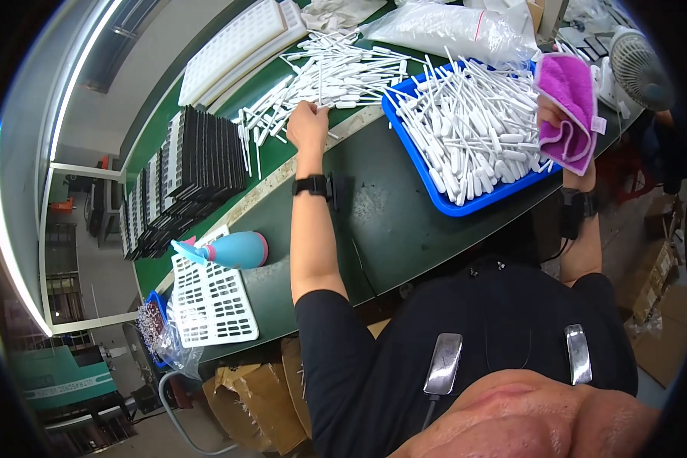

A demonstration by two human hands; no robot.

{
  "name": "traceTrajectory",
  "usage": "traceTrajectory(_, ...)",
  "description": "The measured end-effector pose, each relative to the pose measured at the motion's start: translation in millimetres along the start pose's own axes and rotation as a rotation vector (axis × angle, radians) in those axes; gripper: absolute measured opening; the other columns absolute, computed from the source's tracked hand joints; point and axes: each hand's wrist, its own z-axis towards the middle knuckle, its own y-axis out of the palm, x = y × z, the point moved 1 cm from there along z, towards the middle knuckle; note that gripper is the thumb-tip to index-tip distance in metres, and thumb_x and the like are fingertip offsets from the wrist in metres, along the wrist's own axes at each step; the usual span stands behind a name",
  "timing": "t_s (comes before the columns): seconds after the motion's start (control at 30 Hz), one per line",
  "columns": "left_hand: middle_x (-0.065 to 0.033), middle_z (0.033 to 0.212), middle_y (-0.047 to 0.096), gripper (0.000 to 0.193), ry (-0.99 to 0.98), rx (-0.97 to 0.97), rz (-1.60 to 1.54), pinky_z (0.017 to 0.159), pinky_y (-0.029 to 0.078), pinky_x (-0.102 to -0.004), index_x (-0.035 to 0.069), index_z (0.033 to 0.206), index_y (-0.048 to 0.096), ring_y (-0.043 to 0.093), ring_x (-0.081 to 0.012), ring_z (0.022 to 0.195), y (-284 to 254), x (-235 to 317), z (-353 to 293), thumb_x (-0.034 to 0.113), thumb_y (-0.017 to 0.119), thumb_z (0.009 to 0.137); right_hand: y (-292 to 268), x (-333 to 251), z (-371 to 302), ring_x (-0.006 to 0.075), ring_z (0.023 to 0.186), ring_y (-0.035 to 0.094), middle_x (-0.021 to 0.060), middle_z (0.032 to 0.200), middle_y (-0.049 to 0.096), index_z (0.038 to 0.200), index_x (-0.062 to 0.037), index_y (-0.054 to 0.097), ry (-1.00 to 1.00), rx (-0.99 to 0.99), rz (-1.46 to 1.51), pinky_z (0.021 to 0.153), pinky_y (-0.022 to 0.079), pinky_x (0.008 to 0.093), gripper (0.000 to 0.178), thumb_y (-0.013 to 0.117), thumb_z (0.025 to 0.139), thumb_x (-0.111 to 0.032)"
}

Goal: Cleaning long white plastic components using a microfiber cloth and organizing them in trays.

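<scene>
My left hand (308, 128) is closed in a pinch at the near edge of a loose pile of white plastic sticks (347, 72), each with one thicker end. A thin white stick (320, 90) rises from its fingertips. On the right, my right hand (551, 114) is wrapped in a purple cloth (569, 84) and grips it; the cloth hides most of its fingers. Beside that hand stands a blue tray (466, 208), heaped with more of the same white sticks (481, 130).
Left of the pile stand stacked black slotted plates (198, 160). A blue spray bottle (237, 250) lies on a white perforated tray (221, 313). White foam blocks (233, 49) and a clear bag (458, 30) are at the back. A fan (640, 69) stands far right.
</scene>
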Motion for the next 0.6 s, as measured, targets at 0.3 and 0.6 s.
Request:
traceTrajectory(0.3,-0.0131,0.089,0.065,0.02,-0.335,-0.309,-1.676,0.064,0.054,-0.0234,-0.004,0.099,0.055,0.064,-0.0175,0.075,-17,36,-89,0.014,0.058,0.09,1,95,-2,0.0247,0.122,0.045,0.0129,0.133,0.045,0.135,-0.0063,0.037,0.313,0.419,0.529,0.101,0.041,0.0367,0.047,0.045,0.095,-0.03)
traceTrajectory(0.6,-0.0113,0.093,0.063,0.022,-0.305,-0.197,-1.653,0.062,0.055,-0.025,-0.004,0.101,0.055,0.065,-0.0189,0.073,-20,50,-115,0.016,0.054,0.091,65,136,63,0.0251,0.112,0.054,0.0153,0.128,0.049,0.135,-0.0015,0.035,0.408,0.252,0.638,0.092,0.05,0.0357,0.049,0.049,0.094,-0.024)
